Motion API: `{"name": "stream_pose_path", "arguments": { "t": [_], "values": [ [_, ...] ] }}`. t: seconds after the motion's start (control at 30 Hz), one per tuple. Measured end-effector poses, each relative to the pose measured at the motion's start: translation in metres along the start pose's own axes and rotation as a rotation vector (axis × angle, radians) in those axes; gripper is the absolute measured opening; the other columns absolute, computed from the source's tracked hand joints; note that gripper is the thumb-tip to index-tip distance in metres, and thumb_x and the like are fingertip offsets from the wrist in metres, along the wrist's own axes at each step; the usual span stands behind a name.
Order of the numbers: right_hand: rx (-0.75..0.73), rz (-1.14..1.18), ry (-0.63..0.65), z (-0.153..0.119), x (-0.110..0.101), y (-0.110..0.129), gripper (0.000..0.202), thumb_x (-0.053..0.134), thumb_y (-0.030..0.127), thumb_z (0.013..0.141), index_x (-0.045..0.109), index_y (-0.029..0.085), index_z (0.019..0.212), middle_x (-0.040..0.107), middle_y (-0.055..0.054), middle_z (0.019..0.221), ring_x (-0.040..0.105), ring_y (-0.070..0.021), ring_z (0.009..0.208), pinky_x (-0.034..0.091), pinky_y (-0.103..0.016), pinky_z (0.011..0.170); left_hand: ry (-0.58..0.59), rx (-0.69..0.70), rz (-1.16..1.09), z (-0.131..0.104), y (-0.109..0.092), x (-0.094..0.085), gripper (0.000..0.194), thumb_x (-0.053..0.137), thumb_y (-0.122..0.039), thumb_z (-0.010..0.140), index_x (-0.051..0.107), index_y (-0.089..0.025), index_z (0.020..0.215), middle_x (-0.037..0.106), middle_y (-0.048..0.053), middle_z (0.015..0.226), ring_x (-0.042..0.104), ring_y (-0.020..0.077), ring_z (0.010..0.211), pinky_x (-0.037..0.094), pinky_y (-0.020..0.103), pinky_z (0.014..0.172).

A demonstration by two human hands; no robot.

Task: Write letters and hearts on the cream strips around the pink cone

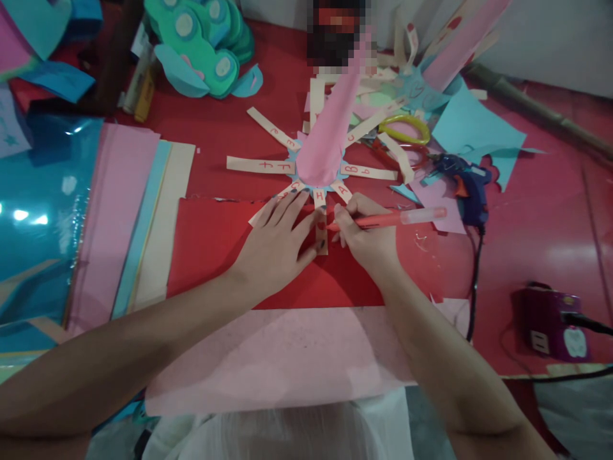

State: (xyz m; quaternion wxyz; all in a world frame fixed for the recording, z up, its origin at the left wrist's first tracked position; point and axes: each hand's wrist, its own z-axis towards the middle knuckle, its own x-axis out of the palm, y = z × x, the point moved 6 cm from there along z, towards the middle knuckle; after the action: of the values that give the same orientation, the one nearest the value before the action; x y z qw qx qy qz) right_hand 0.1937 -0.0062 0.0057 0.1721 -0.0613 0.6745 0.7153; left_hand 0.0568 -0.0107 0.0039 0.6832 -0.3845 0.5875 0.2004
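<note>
A pink paper cone [325, 140] stands on a blue scalloped paper base [343, 163], with cream paper strips radiating out, lettered in red. My right hand [368, 233] grips a red pen [383, 220], its tip at the cream strip marked H [320, 197]. Spread flat, my left hand [275, 246] has its fingertips on the H strip and near the G strip [295, 188]. Under both hands lies a red sheet [215, 255]. To the left points the F strip [261, 165]; the B strip [368, 171] points right.
Yellow-handled scissors [407, 126], a blue glue gun [467, 185] with its cable and a purple power box [555, 322] are at the right. Pink sheets [112, 211] are stacked left. Green paper cutouts [205, 38] lie at the back, and a bamboo stick [536, 112] at the back right.
</note>
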Motion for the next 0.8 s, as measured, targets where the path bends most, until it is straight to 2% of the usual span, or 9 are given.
{"name": "stream_pose_path", "arguments": {
  "t": [0.23,0.4,0.5,0.57,0.67,0.73,0.8],
  "values": [
    [0.065,0.028,-0.097,-0.002,-0.007,0.001,0.035,0.057,0.031,0.087,0.038,0.022,0.058,0.042,0.010,0.043,0.050,-0.0069,0.038,0.040,-0.021,0.043,-0.017,0.001,-0.031,-0.001,0.000,-0.001,0.047,0.052,-0.027,0.091,0.050,-0.013,0.136,0.039,0.019,0.151,0.034,0.0332,0.142,0.027,0.054,0.118],
    [-0.016,-0.006,-0.236,-0.003,-0.015,0.003,0.035,0.055,0.040,0.090,0.041,0.023,0.062,0.044,0.010,0.043,0.045,-0.0063,0.039,0.043,-0.023,0.048,-0.017,-0.009,-0.045,0.000,0.000,-0.001,0.044,0.048,-0.027,0.093,0.052,-0.011,0.133,0.040,0.020,0.150,0.034,0.0330,0.142,0.027,0.054,0.118],
    [-0.053,-0.036,-0.310,-0.002,-0.019,0.004,0.033,0.053,0.043,0.090,0.045,0.023,0.066,0.044,0.009,0.047,0.045,-0.0073,0.041,0.043,-0.025,0.049,-0.029,-0.027,-0.057,0.000,0.001,-0.002,0.049,0.047,-0.029,0.093,0.046,-0.008,0.138,0.041,0.019,0.150,0.033,0.0312,0.143,0.024,0.052,0.120],
    [-0.081,-0.064,-0.367,-0.002,-0.022,0.005,0.025,0.054,0.042,0.090,0.050,0.023,0.074,0.050,0.007,0.056,0.052,-0.0096,0.049,0.048,-0.028,0.057,-0.054,-0.042,-0.067,0.000,0.001,-0.003,0.053,0.045,-0.031,0.094,0.041,-0.007,0.141,0.041,0.018,0.150,0.032,0.0300,0.143,0.021,0.052,0.121],
    [-0.123,-0.095,-0.428,-0.003,-0.025,0.006,0.012,0.050,0.039,0.093,0.053,0.027,0.092,0.063,0.000,0.080,0.064,-0.0149,0.076,0.054,-0.035,0.080,-0.107,-0.091,-0.088,-0.001,0.004,-0.006,0.053,0.042,-0.034,0.096,0.038,-0.008,0.142,0.040,0.016,0.151,0.030,0.0289,0.145,0.017,0.054,0.122],
    [-0.141,-0.127,-0.423,-0.003,-0.025,0.004,0.012,0.043,0.038,0.096,0.052,0.029,0.097,0.066,-0.003,0.097,0.066,-0.0171,0.094,0.052,-0.040,0.092,-0.140,-0.141,-0.106,-0.002,0.008,-0.009,0.051,0.040,-0.033,0.097,0.037,-0.011,0.142,0.037,0.016,0.153,0.027,0.0284,0.146,0.016,0.055,0.122],
    [-0.150,-0.132,-0.408,-0.003,-0.024,0.003,0.015,0.038,0.038,0.098,0.051,0.030,0.098,0.066,-0.004,0.106,0.065,-0.0176,0.104,0.051,-0.042,0.096,-0.160,-0.174,-0.112,-0.003,0.009,-0.010,0.046,0.041,-0.032,0.096,0.040,-0.015,0.139,0.035,0.014,0.154,0.025,0.0281,0.147,0.014,0.057,0.121]
  ]
}}
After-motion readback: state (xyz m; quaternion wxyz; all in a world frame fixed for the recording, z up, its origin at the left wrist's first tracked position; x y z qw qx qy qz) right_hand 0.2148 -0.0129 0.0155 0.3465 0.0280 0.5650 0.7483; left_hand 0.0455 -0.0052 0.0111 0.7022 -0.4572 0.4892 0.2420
